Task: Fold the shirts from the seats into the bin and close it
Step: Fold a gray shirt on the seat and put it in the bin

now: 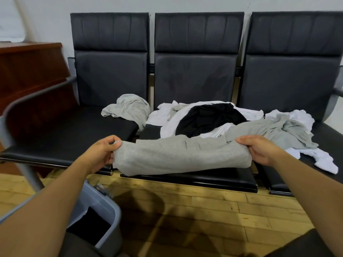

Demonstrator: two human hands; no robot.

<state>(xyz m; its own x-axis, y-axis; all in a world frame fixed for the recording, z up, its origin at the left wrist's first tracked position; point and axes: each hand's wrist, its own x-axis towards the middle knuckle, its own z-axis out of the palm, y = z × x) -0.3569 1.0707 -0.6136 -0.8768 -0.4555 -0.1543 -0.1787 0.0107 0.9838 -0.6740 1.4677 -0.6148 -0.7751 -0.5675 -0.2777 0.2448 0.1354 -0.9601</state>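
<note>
Black seats (55,151) w/ loose shirts (209,117); L hand (101,153) & R hand (259,149) grip grey shirt (176,156) ends.

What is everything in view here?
seats: three, black, row against the wall
folded grey shirt: one, grey, middle seat's front edge
crumpled grey shirt: one, grey, left seat
shirt pile: several, white, black, grey, middle and right seats
bin: one, grey-blue, floor lower left, open
cabinet: one, reddish-brown, left of seats
left hand: one, grips folded grey shirt's left end
right hand: one, grips folded grey shirt's right end
</note>
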